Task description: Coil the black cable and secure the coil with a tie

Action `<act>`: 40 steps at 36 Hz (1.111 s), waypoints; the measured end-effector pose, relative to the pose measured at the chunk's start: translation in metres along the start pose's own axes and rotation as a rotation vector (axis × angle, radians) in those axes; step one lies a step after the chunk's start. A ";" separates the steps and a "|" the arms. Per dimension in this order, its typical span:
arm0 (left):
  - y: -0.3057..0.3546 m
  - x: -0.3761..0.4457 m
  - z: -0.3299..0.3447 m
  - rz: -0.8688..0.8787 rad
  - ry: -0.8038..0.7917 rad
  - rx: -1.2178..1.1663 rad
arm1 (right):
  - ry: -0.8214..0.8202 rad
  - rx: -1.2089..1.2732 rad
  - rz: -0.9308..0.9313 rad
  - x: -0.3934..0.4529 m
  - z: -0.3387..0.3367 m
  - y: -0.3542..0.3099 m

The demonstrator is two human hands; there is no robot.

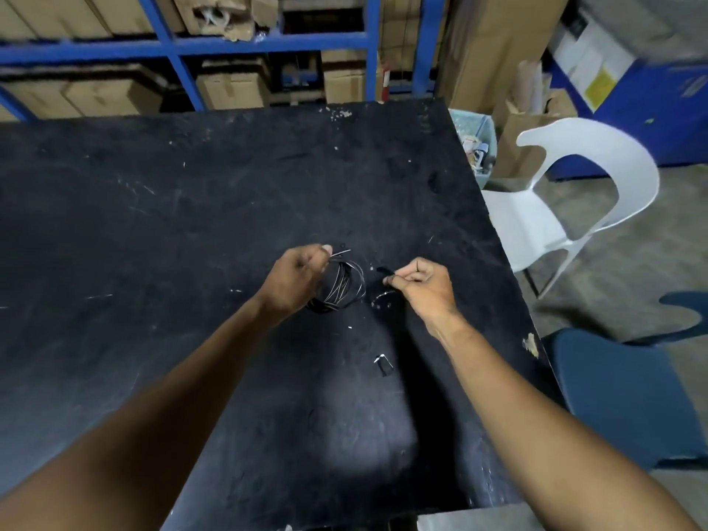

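The black cable is wound into a small round coil of several loops, held just above the black table. My left hand grips the coil's left side, thumb on top near a loose cable end that sticks out. To the right, my right hand pinches a thin black strand between thumb and forefinger; it looks like a tie or the cable's free end, I cannot tell which. A small bent black piece lies on the table nearer me.
A white plastic chair stands off the table's right edge, with a blue chair nearer me. A bin of scraps sits by the far right corner. Blue shelving with cardboard boxes lines the back.
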State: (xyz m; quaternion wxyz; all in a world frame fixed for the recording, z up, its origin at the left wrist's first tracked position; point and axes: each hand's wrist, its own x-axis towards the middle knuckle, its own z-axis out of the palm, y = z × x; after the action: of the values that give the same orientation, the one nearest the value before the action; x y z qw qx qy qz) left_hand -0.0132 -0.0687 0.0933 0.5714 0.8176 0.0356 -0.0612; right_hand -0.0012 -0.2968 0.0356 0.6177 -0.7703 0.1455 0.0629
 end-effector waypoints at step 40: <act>0.129 -0.027 0.002 0.336 0.322 0.170 | 0.278 0.184 -0.440 -0.073 0.045 -0.164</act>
State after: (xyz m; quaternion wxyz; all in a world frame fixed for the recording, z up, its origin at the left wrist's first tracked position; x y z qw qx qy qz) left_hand -0.0231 -0.1149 0.2162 0.4896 0.8564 -0.0156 0.1630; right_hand -0.0173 -0.2110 0.1985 0.6579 -0.7253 0.0634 -0.1927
